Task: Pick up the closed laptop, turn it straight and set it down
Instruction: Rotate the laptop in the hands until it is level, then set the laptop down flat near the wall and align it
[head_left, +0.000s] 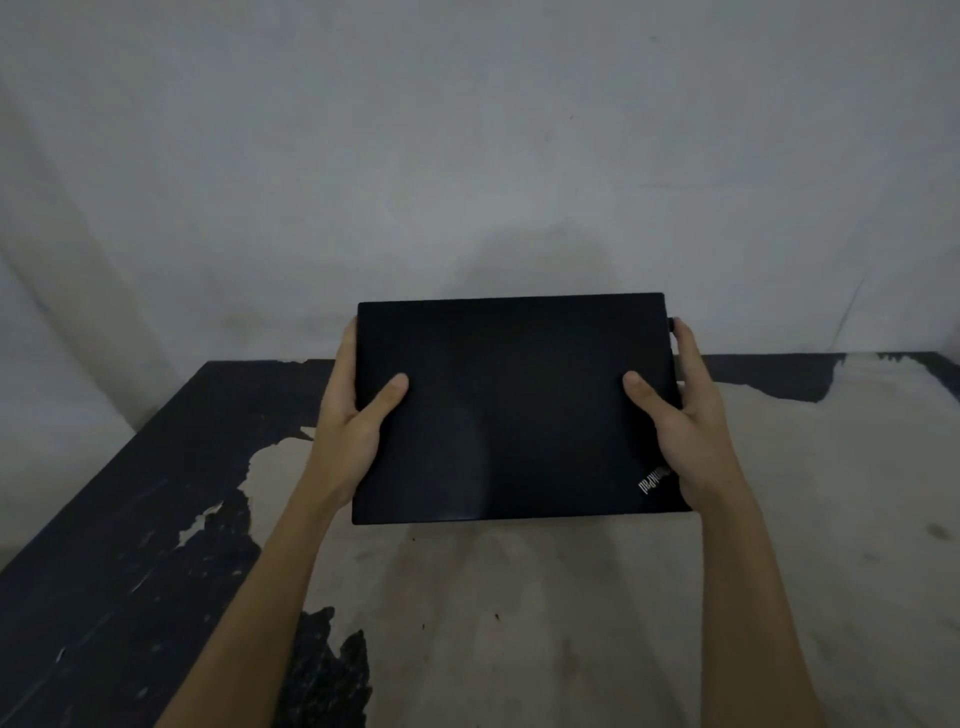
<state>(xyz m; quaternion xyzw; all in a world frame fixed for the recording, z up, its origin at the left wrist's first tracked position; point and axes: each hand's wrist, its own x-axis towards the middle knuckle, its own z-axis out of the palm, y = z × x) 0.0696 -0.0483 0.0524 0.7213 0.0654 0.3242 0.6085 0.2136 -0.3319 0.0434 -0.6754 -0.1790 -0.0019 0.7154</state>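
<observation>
The closed black laptop (514, 410) is held up in the air above the table, lid facing me, its edges nearly square to my view. A small logo sits at its near right corner. My left hand (350, 415) grips the left edge, thumb on the lid and fingers underneath. My right hand (685, 415) grips the right edge the same way. A small dark plug or stub sticks out of the laptop's right side near the far corner. The laptop's underside is hidden.
The table (519, 597) below has a worn top, pale in the middle and right, with dark peeling coating (104, 519) along the left and far edge. A plain grey wall (467, 156) stands right behind the table.
</observation>
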